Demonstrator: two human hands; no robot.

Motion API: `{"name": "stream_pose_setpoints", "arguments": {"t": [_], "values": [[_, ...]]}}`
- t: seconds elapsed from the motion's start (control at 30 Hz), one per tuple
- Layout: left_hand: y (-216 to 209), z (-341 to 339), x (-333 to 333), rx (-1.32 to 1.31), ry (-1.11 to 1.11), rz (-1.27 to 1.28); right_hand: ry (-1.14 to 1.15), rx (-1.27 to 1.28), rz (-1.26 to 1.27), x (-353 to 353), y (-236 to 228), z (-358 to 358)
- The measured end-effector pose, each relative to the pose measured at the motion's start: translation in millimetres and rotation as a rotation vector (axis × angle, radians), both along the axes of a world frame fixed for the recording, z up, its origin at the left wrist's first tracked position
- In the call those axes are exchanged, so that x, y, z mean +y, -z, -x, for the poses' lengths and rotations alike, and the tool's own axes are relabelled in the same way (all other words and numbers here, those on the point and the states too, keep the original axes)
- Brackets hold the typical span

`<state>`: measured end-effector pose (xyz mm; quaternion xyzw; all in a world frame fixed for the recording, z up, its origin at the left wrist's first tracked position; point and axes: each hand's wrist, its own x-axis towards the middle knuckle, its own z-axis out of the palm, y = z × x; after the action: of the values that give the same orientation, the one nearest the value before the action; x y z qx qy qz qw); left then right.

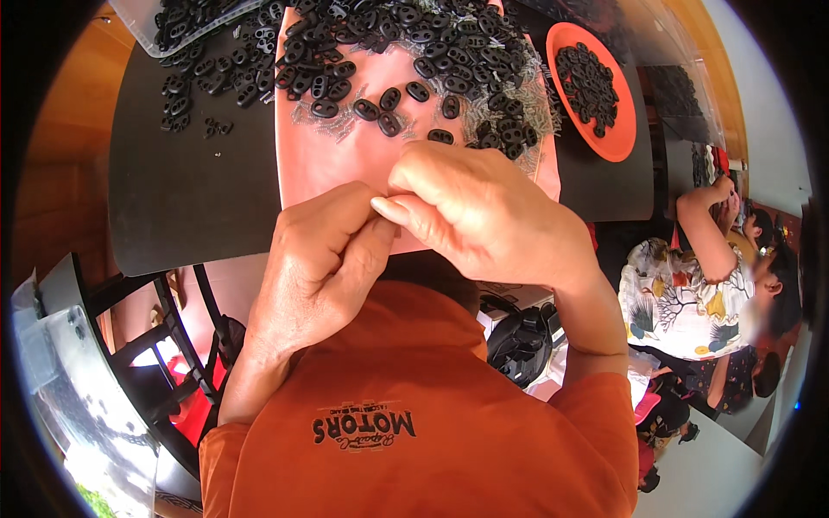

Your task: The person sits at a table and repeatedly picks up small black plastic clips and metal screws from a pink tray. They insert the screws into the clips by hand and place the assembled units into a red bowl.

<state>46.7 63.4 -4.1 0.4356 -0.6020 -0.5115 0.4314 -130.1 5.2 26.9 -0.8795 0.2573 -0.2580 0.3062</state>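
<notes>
My left hand (324, 263) and my right hand (492, 211) meet fingertip to fingertip above the table's near edge, both closed in a pinch. Whatever is between the fingers is hidden by them. Just beyond lie loose black oval two-hole pieces that look like cord locks (389, 99), several of them single and the rest in a dense heap. Small clear or silvery springs (332, 123) are strewn among them. A pink sheet (319, 168) beneath the heap runs down to the near edge.
The black table (190, 190) extends to both sides. An orange-red plate (617, 142) at the right bears small black parts (587, 86). A clear bin (160, 43) with black pieces stands far left. At left is a dark chair frame (164, 337); at right, another person (691, 293) sits.
</notes>
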Motion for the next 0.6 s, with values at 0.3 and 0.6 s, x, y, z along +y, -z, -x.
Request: {"name": "stream_pose_setpoints", "arguments": {"t": [0.3, 0.6], "values": [[-1, 4, -3, -0.045, -0.08, 0.069, 0.1, 0.116, 0.174, 17, 2, 2], [-1, 6, -12, 0.031, -0.069, 0.079, 0.07, 0.087, 0.084, 2, -7, 4]]}}
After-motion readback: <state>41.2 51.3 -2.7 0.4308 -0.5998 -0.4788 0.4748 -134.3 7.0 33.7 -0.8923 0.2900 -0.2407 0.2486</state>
